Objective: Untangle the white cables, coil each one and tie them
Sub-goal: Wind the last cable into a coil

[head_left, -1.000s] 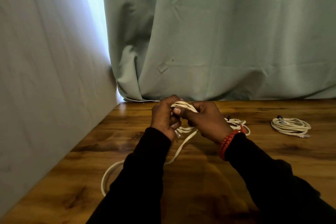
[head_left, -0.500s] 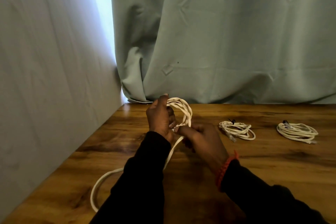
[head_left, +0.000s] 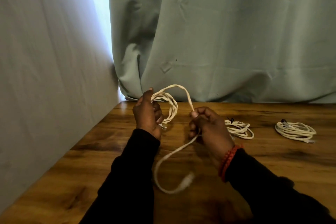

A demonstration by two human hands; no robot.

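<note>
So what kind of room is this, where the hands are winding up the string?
Probably a corner of a home or a curtained-off work spot; hard to say which. A wooden table stands against a plain wall, and a green curtain hangs behind it. Two coiled cables lie there.

The tabletop [head_left: 254,160] is wood with dark grain and a smooth, slightly glossy finish that catches light near the curtain [head_left: 227,32], a matt grey-green cloth hanging in soft folds. The cable [head_left: 172,158] looks cream, braided and matt. A bracelet [head_left: 229,160] looks woven from red cord.
</note>
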